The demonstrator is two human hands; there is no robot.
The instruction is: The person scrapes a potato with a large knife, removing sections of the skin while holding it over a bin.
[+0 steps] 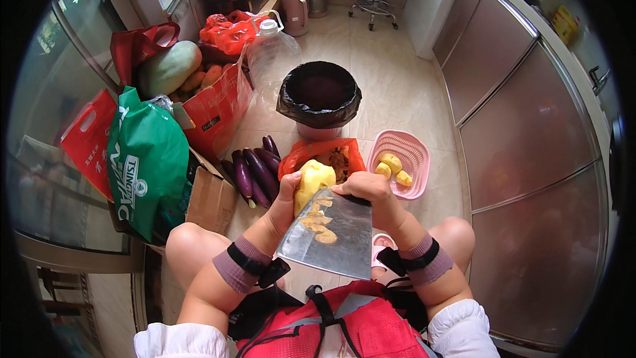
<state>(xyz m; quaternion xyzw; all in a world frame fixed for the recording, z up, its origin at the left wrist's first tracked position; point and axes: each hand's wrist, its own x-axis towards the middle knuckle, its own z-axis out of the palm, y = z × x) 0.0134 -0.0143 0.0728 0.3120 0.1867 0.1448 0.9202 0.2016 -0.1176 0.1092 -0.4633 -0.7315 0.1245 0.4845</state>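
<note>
A large, mostly peeled potato (314, 181) is in the grip of my left hand (285, 199), its flesh pale yellow. My right hand (370, 190) holds a broad metal cleaver (343, 238) by its handle end, the blade tilted across the potato's near side. Several strips of potato peel (318, 221) cling to the blade. Just beyond both hands stands an open red plastic bag (355, 151) with brownish scraps inside. To its right, a pink plastic basket (422, 174) contains several peeled yellow pieces (390, 161).
Several eggplants (256, 171) lie on the floor at left. A bin lined with a black bag (320, 119) stands beyond the red bag. Further left are a red carton (218, 109) of vegetables, a green bag (149, 159) and a clear plastic jug (271, 54). Cabinets (531, 134) line the right side.
</note>
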